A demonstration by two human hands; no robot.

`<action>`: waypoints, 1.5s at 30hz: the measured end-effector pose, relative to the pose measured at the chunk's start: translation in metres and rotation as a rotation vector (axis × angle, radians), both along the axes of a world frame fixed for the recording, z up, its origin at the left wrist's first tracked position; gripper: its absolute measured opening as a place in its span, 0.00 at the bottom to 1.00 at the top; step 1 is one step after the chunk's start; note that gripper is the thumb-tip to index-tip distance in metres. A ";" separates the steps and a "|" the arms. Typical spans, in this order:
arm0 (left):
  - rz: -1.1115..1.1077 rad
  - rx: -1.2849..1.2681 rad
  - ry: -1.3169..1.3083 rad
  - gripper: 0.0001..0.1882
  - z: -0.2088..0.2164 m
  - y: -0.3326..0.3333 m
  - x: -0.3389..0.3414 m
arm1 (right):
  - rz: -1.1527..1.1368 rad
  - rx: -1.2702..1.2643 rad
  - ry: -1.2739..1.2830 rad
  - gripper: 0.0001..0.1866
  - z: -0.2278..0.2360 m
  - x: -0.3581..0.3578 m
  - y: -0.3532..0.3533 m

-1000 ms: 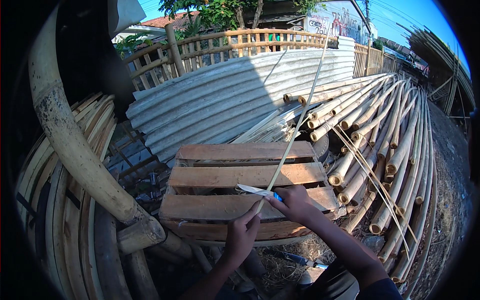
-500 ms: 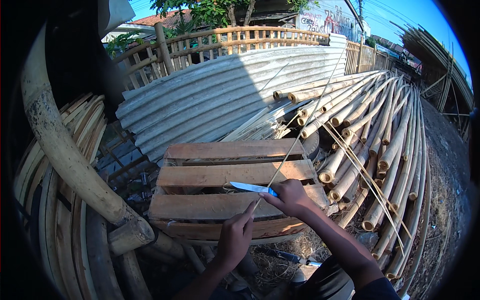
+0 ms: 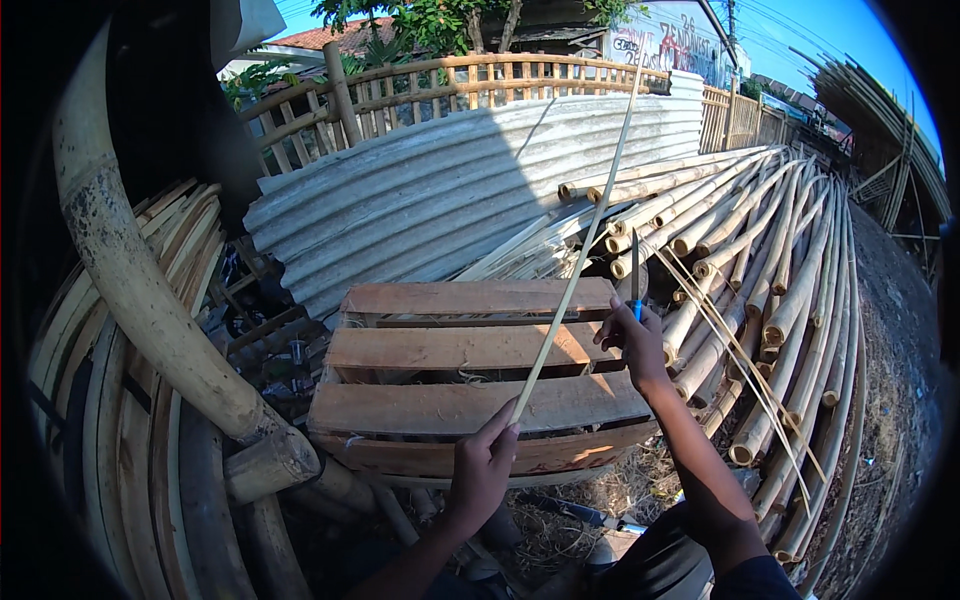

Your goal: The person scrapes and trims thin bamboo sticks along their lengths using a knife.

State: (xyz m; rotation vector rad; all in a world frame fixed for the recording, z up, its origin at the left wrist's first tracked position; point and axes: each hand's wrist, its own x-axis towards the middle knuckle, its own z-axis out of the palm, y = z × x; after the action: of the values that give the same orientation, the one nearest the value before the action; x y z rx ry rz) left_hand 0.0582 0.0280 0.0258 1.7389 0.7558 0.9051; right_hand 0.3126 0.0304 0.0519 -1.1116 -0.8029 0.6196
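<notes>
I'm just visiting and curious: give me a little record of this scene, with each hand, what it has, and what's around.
Left hand: gripping the thin strip near its lower end
Strip: pale, long, slanting up and away to the right
Right hand: holding the knife by its blue handle
Knife: blade pointing up, apart from the strip
In front: slatted wooden crate
Behind crate: grey corrugated sheet, partly sunlit; bamboo fence beyond
Right side: many bamboo poles, open ends showing
</notes>
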 end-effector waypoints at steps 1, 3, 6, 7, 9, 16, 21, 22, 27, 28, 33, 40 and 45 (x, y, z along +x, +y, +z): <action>0.006 0.001 0.000 0.21 -0.001 -0.001 0.000 | 0.034 0.041 0.022 0.18 0.005 -0.008 0.001; -0.013 0.016 0.011 0.21 -0.007 -0.004 0.001 | 0.114 0.049 0.082 0.14 0.009 -0.016 -0.002; 0.015 0.050 -0.003 0.19 -0.010 -0.008 0.004 | 0.200 0.129 0.163 0.18 0.007 -0.027 -0.001; 0.016 0.051 0.006 0.19 -0.010 -0.009 0.004 | 0.200 0.129 0.164 0.18 0.006 -0.030 -0.002; -0.009 0.058 0.006 0.20 -0.015 -0.009 0.005 | 0.239 0.107 0.232 0.19 0.006 -0.034 -0.003; -0.078 0.009 0.041 0.19 -0.012 -0.015 0.009 | 0.212 0.125 0.178 0.19 0.007 -0.034 -0.006; -0.103 -0.149 0.029 0.19 -0.014 -0.017 0.010 | 0.242 0.143 0.119 0.19 0.007 -0.042 -0.006; -0.095 -0.150 0.048 0.19 -0.013 -0.017 0.010 | 0.242 0.143 0.119 0.19 0.008 -0.043 -0.006; -0.034 0.042 0.034 0.19 -0.015 -0.009 0.010 | 0.228 0.107 0.057 0.20 0.012 -0.057 -0.010; -0.027 0.020 0.039 0.18 -0.013 -0.008 0.009 | 0.230 0.107 0.058 0.20 0.010 -0.059 -0.010; 0.012 0.056 0.030 0.14 -0.016 -0.001 0.006 | 0.269 0.085 0.018 0.20 0.012 -0.073 -0.012; -0.111 -0.308 -0.098 0.09 -0.007 -0.002 0.002 | 0.325 0.148 0.027 0.19 0.007 -0.084 -0.015; -0.061 -0.259 -0.193 0.09 -0.006 -0.008 0.004 | 0.307 0.155 0.001 0.15 0.014 -0.088 -0.019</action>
State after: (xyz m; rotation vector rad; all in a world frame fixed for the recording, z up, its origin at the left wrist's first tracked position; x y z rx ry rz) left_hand 0.0622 0.0202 0.0200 1.4185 0.6575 0.8773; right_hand 0.2247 0.0118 0.0657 -0.8533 -1.0138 0.7992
